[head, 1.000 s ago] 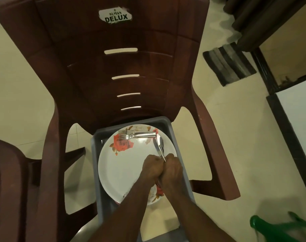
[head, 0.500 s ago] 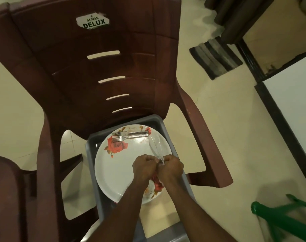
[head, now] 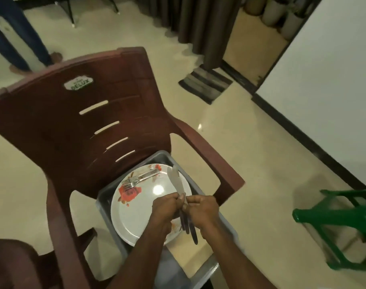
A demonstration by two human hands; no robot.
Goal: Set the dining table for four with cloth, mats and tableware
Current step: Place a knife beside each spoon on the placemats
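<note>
1. Grey tub (head: 157, 158) on seat of brown chair (head: 77, 130), back rim just under the chair's slotted backrest.
2. In tub: white plate (head: 140, 207) with red flower print, lying flat, filling most of the tub's width. Whether more plates are stacked under it: cannot tell.
3. On plate, far side: forks (head: 140, 178) lying together, tines toward the left, handles toward the tub's back right corner. Count unclear, at least two.
4. Over plate's right edge: knives (head: 176, 181), bunched, lifted off the plate, blades up and away, dark handles (head: 188, 226) hanging down between the wrists. Blurred; looks like two or three.
5. Left hand (head: 167, 207): fingers curled round the knives where blades meet handles.
6. Right hand (head: 203, 207): thumb and fingertips pinching the same bunch from the right, touching the left hand.
7. Near end of tub sticks out past the seat's front edge.
8. Around: second brown chair (head: 9, 265) at lower left, green stool (head: 344, 224) at right on its side, striped mat (head: 206, 83) by dark curtain (head: 198, 24), white wall (head: 328, 84) right.
9. Top left: another person's legs (head: 17, 40) in blue trousers on cream floor (head: 251, 174).
</note>
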